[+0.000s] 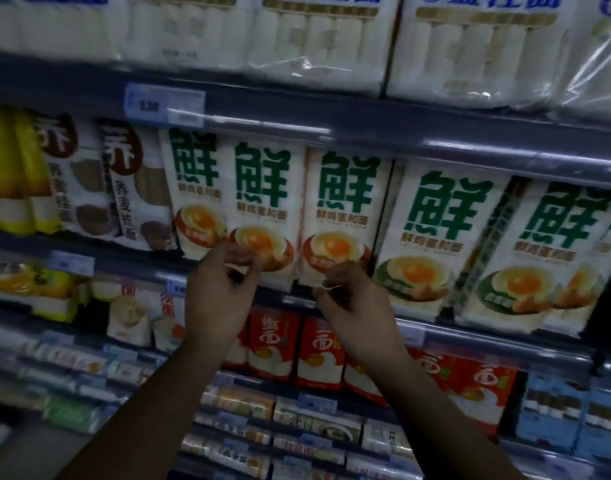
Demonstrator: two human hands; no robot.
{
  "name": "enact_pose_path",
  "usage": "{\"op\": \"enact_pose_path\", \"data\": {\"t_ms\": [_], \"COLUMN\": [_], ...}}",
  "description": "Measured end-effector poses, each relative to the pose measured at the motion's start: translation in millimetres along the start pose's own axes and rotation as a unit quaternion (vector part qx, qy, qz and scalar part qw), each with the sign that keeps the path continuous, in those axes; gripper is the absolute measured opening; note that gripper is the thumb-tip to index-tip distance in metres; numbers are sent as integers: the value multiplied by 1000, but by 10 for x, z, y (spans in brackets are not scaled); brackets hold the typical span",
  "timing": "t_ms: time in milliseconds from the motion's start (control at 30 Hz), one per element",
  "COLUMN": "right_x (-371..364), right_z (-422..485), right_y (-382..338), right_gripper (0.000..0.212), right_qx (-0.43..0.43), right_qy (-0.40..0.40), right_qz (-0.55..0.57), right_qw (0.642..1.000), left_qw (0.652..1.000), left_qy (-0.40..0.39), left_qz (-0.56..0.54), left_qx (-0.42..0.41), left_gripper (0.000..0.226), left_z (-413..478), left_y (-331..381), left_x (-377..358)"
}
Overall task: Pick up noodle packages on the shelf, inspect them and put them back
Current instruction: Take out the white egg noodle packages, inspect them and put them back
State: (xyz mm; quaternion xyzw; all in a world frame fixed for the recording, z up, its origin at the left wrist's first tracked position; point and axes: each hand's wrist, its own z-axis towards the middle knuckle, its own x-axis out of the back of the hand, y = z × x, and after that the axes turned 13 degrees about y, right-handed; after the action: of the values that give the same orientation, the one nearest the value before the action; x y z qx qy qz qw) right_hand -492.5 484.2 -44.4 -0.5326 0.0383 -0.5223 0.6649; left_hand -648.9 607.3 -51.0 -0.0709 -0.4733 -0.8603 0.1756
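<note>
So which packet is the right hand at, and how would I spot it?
Look at the middle shelf, at the row of white packs with a big green character. It is the third pack from the left, just above the right hand. It alone shows an orange-striped seam down its left edge, and its egg bowl is red, not green.

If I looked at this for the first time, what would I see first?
Probably the row of white noodle packages across the middle, each with a huge green character and an egg picture. Right in front, the left hand and right hand reach up to their bottom edges. Bright red packages stand just beneath.
</note>
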Motion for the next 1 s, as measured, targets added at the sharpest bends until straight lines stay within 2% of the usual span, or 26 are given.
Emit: {"op": "enact_pose_path", "data": {"t_ms": [133,267,400,567,833,1000], "right_x": [-439,-787,-942,-968,-864,-887], "right_z": [133,201,209,232,206,20], "right_y": [-218,-350,-406,-518,-634,-658], "right_gripper": [46,46,29,11,10,9], "right_qx": [-7,-28,-58,-59,-60,-50], "right_qy": [33,101,159,209,248,250], "right_qz": [-2,7,10,-8,53,94], "right_qw": [999,994,985,976,966,962], "left_qw": [1000,996,988,987,978,977], "left_qy": [-5,-77,-119,-96,-91,-60], "left_qz": [-6,-31,-84,-115,-181,-196], "left_qx": [-4,-29,-57,-62,-50,-54], "left_gripper": [33,46,33,13,5,10], "left_z": [420,675,774,832,910,811], "left_y": [-365,-517,-544,-546,-461,-469], "left_x": [56,0,-10,-7,193,334]}}
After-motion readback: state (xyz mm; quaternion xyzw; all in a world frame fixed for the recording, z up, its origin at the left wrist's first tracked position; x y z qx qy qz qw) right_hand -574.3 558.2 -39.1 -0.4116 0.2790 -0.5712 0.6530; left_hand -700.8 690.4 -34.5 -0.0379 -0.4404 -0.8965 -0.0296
